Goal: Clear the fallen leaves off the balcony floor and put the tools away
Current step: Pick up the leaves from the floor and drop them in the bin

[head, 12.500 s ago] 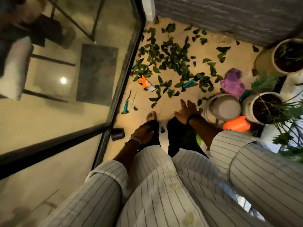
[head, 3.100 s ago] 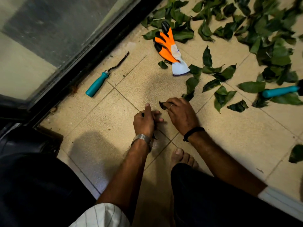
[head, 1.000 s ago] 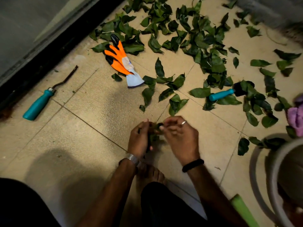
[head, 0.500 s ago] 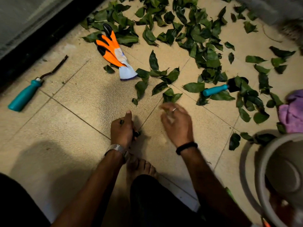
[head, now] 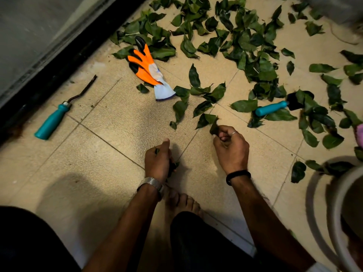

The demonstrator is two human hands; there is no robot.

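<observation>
Head view is looking down at two bare hands working low over the tiled floor (head: 110, 146). Left hand (head: 158, 160), wearing a metal watch (head: 151, 183), is curling into a fist with the thumb sticking up, and dark leaf bits are poking out below the fingers, so it is gripping a small bunch of leaves. Right hand (head: 230, 148), wearing a ring and a black wristband (head: 237, 175), is curling its fingers round a leaf (head: 214, 127) at the near edge of the scatter, pinching it just off the tile. A bare foot (head: 182, 201) is resting on the floor between the forearms, just behind the left wrist. Beyond the hands, green leaves (head: 245, 42) are lying spread over the far and right parts of the floor, thickest toward the top middle. An orange glove (head: 146, 64) with black fingertips and a pale cuff is lying flat at the left edge of the leaves. A teal-handled weeder (head: 54, 119) is lying apart on bare tile beside the dark door frame (head: 59, 69) at left. A second teal-handled tool (head: 272, 110) is lying among the leaves at right, its dark head partly under them. A pale bucket (head: 334, 203) is showing at the lower right corner, with a few leaves near its rim.
</observation>
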